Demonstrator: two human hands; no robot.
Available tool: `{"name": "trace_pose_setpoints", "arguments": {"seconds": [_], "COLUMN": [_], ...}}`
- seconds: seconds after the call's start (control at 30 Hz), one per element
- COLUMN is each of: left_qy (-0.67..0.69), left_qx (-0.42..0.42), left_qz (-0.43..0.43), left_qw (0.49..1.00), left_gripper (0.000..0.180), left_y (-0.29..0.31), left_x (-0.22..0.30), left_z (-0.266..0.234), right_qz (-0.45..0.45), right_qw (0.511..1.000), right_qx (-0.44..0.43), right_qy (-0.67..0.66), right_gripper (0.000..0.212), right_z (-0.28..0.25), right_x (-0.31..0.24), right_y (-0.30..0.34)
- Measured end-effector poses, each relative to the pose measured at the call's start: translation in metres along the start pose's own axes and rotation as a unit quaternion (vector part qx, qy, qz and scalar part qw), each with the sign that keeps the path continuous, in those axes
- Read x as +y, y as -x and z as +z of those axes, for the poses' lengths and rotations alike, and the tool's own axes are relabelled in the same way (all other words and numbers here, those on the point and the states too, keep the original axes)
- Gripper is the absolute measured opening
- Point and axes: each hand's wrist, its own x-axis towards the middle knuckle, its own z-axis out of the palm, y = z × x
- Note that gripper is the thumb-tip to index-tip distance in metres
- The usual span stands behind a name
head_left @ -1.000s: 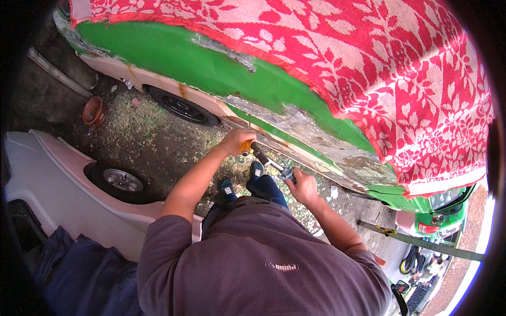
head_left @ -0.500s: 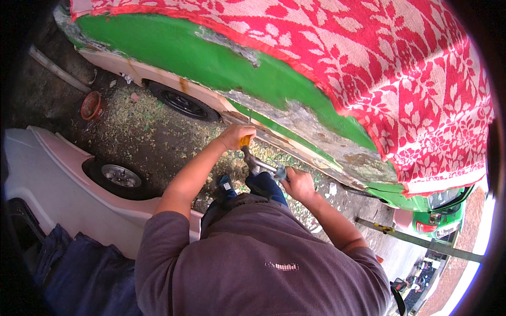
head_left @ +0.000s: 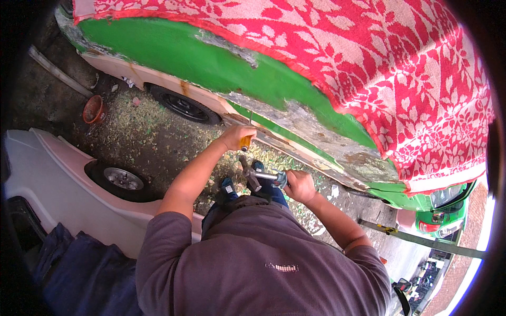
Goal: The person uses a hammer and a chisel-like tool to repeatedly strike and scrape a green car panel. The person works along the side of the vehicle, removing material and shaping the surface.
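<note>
My left hand point(head_left: 238, 137) is closed around a screwdriver point(head_left: 245, 143) with an amber handle. Its thin shaft points away from me to the lower side panel point(head_left: 284, 128) of a green car; whether the tip touches cannot be made out. In my right hand point(head_left: 300, 186) is a hammer point(head_left: 266, 176) with a metal shaft and a blue-grey grip. The hammer's head hangs a short way below the screwdriver's handle end, apart from it. Paint has come off the panel in large patches, baring grey and brownish metal.
A red and pale leaf-patterned cloth point(head_left: 369, 68) covers the car's top. Behind me on the left stands a pale car point(head_left: 68, 179) with dark fabric point(head_left: 89, 268) on it. An orange pot point(head_left: 94, 109) sits on the ground among paint flakes. A beam point(head_left: 421, 239) crosses at right.
The hammer's head has swung back toward me, away from the screwdriver's handle end. My left hand stays at nearly the same place with the screwdriver.
</note>
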Motion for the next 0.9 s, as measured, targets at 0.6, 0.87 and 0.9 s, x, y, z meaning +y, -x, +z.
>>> {"name": "trace_pose_setpoints", "arguments": {"seconds": [0.6, 0.87, 0.9], "left_qy": [0.021, 0.001, -0.005], "left_qx": [0.053, 0.067, 0.062], "left_qz": [-0.005, 0.005, 0.013], "left_qw": [0.998, 0.998, 0.998], "left_gripper": [0.024, 0.026, 0.026], "left_y": [-0.014, -0.016, -0.016], "left_x": [0.016, 0.007, 0.007], "left_z": [-0.003, 0.003, 0.003], "right_qz": [0.073, 0.095, 0.087], "right_qw": [0.997, 0.995, 0.996], "right_qx": [-0.022, 0.008, 0.018], "right_qy": [0.02, -0.006, -0.01], "right_gripper": [0.028, 0.03, 0.03], "right_z": [0.01, 0.001, -0.001], "right_x": [0.009, 0.005, 0.002], "right_y": [0.005, 0.01, 0.008]}}
